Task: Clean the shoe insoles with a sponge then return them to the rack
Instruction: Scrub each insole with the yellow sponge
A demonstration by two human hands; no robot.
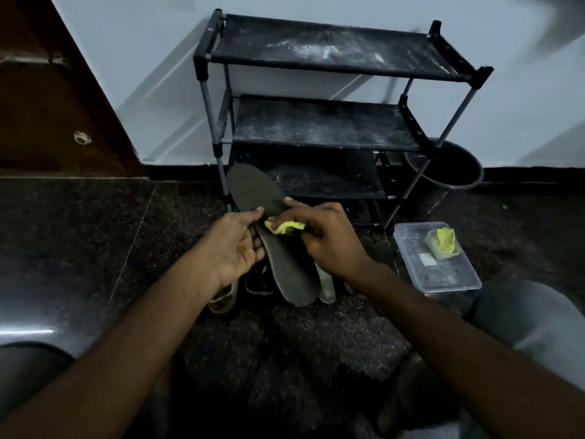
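Observation:
A dark green insole (253,188) is held up in front of the black shoe rack (319,125). My left hand (232,245) grips its left edge, thumb on top and fingers behind. My right hand (326,236) pinches a yellow sponge (283,228) against the insole's middle. Several other insoles lie on the floor beneath: a tan one (223,301), a black one (258,285) and a pale one (326,285), all partly hidden by the held insole and my hands.
A clear plastic tub (443,277) with a second yellow sponge (443,242) sits on the floor at right. A dark bucket (456,172) stands behind the rack's right leg. The rack's shelves are dusty. A brown door (47,106) is at left; my knees frame the bottom.

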